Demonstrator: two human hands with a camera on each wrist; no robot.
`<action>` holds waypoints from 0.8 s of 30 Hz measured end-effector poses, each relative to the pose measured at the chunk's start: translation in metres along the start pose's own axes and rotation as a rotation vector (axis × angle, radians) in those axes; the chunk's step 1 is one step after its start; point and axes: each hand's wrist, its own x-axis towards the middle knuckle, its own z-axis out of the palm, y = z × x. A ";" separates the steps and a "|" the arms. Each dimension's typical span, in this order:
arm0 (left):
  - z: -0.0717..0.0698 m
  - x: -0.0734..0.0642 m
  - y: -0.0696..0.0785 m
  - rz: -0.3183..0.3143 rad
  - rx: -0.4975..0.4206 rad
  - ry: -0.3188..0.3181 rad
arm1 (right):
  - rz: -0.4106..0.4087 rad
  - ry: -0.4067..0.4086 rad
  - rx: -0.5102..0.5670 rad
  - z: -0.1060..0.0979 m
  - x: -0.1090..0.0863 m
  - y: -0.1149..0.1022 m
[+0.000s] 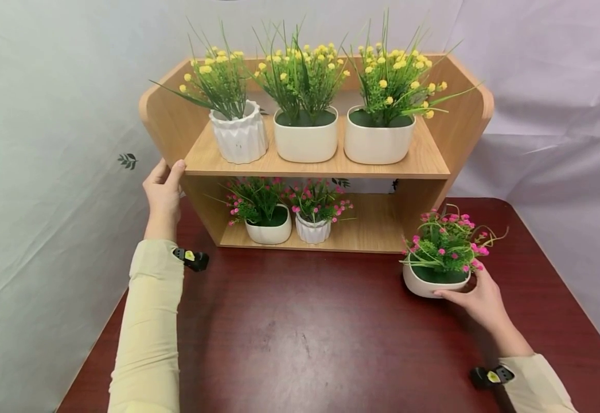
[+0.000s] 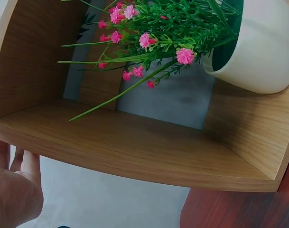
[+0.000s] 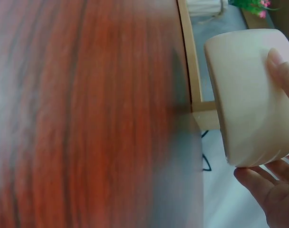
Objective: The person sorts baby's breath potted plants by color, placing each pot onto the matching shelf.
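My right hand (image 1: 486,301) grips a white oval flowerpot (image 1: 431,287) with pink artificial flowers (image 1: 447,241), thumb on the near side. In the right wrist view the pot (image 3: 253,99) appears over the table's edge with fingers (image 3: 258,185) beneath it. My left hand (image 1: 163,198) rests against the left side of a two-tier wooden shelf (image 1: 160,115), near the upper board's front corner. In the left wrist view, its straight fingers (image 2: 30,166) touch the outer face of the side panel (image 2: 111,147). Just inside sits another pink-flowered oval pot (image 2: 263,52).
Three white pots of yellow flowers line the upper tier: a fluted one (image 1: 238,135) and two oval ones (image 1: 307,140). Below, a small fluted pot (image 1: 312,230) with pink flowers stands beside the oval one. The shelf stands on a dark red wooden table (image 1: 300,321), before pale fabric (image 1: 62,143).
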 end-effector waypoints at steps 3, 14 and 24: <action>0.000 0.000 0.000 0.004 -0.009 0.005 | -0.019 0.001 0.010 0.002 0.000 -0.005; -0.001 0.001 -0.001 0.010 -0.033 0.009 | -0.108 0.011 0.040 0.019 -0.001 -0.021; -0.001 0.002 -0.002 0.013 -0.026 -0.009 | -0.106 -0.001 0.087 0.038 0.005 -0.029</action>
